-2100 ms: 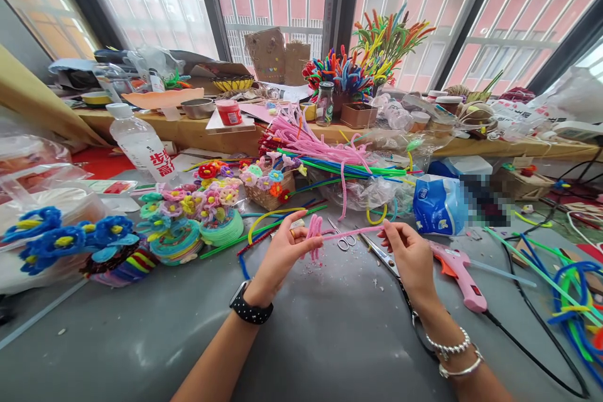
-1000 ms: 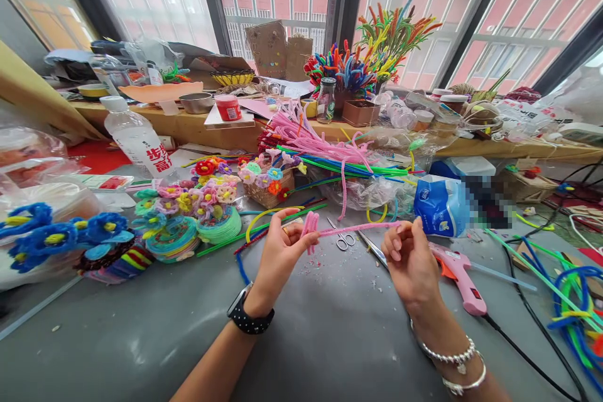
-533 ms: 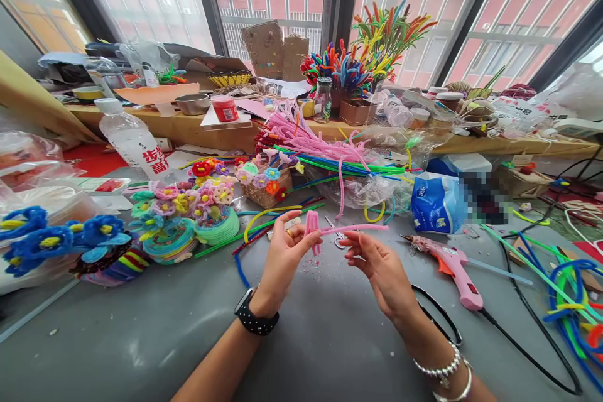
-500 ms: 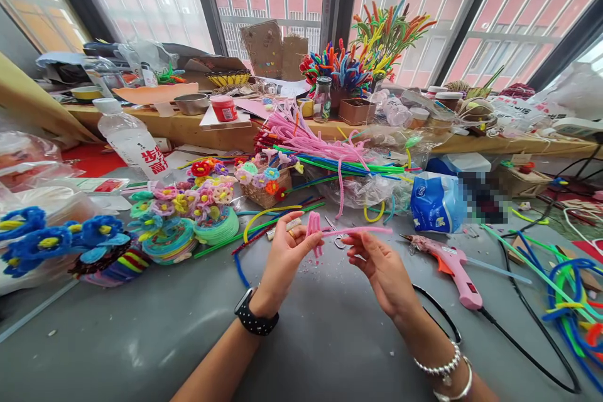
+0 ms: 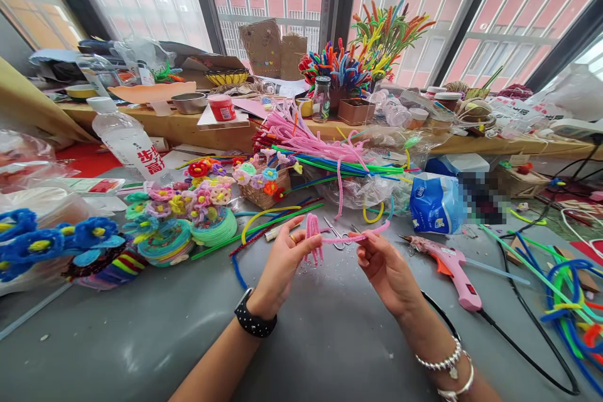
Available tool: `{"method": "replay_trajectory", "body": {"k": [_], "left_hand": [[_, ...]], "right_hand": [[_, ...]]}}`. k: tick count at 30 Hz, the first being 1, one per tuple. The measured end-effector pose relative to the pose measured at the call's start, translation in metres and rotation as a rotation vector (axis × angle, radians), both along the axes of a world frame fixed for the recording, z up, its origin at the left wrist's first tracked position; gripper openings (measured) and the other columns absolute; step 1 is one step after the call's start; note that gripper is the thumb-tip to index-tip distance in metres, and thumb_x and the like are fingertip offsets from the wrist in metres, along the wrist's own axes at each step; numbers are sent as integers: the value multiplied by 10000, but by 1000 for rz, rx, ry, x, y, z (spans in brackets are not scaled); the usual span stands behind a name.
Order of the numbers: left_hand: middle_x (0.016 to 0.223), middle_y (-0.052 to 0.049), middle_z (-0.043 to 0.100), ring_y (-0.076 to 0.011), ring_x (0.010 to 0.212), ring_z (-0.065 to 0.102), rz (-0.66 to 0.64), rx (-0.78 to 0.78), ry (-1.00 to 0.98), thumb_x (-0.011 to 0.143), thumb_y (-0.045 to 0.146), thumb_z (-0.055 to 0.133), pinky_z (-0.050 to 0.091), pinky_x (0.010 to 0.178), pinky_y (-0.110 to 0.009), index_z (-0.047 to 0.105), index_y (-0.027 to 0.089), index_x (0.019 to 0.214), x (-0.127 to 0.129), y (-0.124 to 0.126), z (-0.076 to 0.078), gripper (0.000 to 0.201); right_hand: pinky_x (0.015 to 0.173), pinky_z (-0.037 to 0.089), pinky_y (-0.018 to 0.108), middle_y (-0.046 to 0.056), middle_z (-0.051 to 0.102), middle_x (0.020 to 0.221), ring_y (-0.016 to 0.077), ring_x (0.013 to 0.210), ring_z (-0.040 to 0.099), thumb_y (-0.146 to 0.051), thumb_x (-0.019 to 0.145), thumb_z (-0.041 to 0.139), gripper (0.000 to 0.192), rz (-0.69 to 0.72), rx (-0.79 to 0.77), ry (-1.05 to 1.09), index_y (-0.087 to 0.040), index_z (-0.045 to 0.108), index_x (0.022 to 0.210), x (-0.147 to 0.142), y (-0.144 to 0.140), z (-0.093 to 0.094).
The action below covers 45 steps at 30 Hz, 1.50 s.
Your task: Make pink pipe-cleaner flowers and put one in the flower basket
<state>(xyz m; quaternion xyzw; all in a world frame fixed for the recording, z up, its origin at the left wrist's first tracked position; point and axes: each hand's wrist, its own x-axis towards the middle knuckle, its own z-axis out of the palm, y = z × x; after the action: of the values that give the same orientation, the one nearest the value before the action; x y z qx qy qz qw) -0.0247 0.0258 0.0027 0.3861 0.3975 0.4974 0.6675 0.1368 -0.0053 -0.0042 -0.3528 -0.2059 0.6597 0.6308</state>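
A pink pipe cleaner bent into several upright loops at its left end is pinched between the thumb and fingers of my left hand. Its straight length runs right to my right hand, where thumb and index finger grip it and a short tip sticks out beyond. The loops stand close together just above my left thumb. Behind the pipe cleaner lie scissors on the grey table, partly hidden by it. Small pink bits of fluff are scattered below the loops.
A pink glue gun lies to the right, its black cord curling forward. Pipe-cleaner flowers in pots stand at left near a bottle. Behind are a pink pipe-cleaner bundle and a blue tissue pack.
My right hand has slid slightly right along the pink pipe cleaner, so less of it sticks out past the fingers. The loops in my left hand have tilted a little.
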Motion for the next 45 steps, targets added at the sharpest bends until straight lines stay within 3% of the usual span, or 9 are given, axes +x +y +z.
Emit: {"method": "replay_trajectory", "body": {"k": [3,6,12,15,18,24,34,38,45], "left_hand": [[737,9,594,-90,658,564,-19,-32,-28,626,216,680,386,614,-200,406,155,1094,0,0,2,546],[708,13,591,-101,653,567,-24,-13,3,618,202,684,392,616,-211,396,151,1097,0,-1,4,561],[658,40,589,-112,644,564,33,208,149,621,197,674,418,638,-236,384,192,1085,-1,-4,8,547],[671,35,594,-112,636,566,54,225,152,628,205,666,421,617,-229,396,191,1067,-2,-5,8,515],[747,2,625,-135,703,586,73,218,141,627,202,665,434,631,-241,403,187,1077,-2,-4,9,521],[815,-26,656,-157,741,605,35,230,128,630,189,663,450,645,-257,355,197,1177,-2,-5,9,627],[847,-45,670,-198,859,602,59,239,131,628,188,667,453,695,-283,374,194,1159,-2,-6,11,606],[795,-31,667,-187,804,616,70,237,136,630,193,666,444,708,-289,388,189,1135,-1,-6,10,576],[687,21,625,-103,610,554,114,195,167,610,213,684,392,566,-208,410,182,1063,-2,-2,6,530]], "right_hand": [[483,429,154,7,667,831,50,535,515,-266,638,654,98,35,-64,95,-192,629,698,0,1,0],[470,418,177,-5,643,719,62,507,493,-309,639,654,131,23,-44,30,-192,612,678,-1,1,-1],[512,390,202,-22,568,553,83,505,465,-332,711,603,162,28,196,-553,-177,609,754,-7,-5,-3],[540,413,225,-12,590,600,106,546,500,-322,744,565,186,-10,258,-711,-205,603,884,-8,-7,-3],[556,434,248,22,616,703,125,583,520,-318,769,526,185,-53,309,-899,-212,629,880,-7,-7,-2],[652,422,273,32,597,744,158,702,542,-253,818,455,219,-93,560,-1303,-238,629,951,-8,-10,-4],[616,419,261,34,565,717,152,672,523,-231,846,403,253,-84,626,-1432,-231,606,996,-9,-10,-7],[614,424,268,44,575,732,159,678,526,-228,845,402,260,-86,642,-1475,-228,605,1007,-8,-9,-10],[662,445,291,52,585,820,162,710,545,-251,839,432,283,-112,651,-1482,-232,543,1099,-7,-9,-10]]}}
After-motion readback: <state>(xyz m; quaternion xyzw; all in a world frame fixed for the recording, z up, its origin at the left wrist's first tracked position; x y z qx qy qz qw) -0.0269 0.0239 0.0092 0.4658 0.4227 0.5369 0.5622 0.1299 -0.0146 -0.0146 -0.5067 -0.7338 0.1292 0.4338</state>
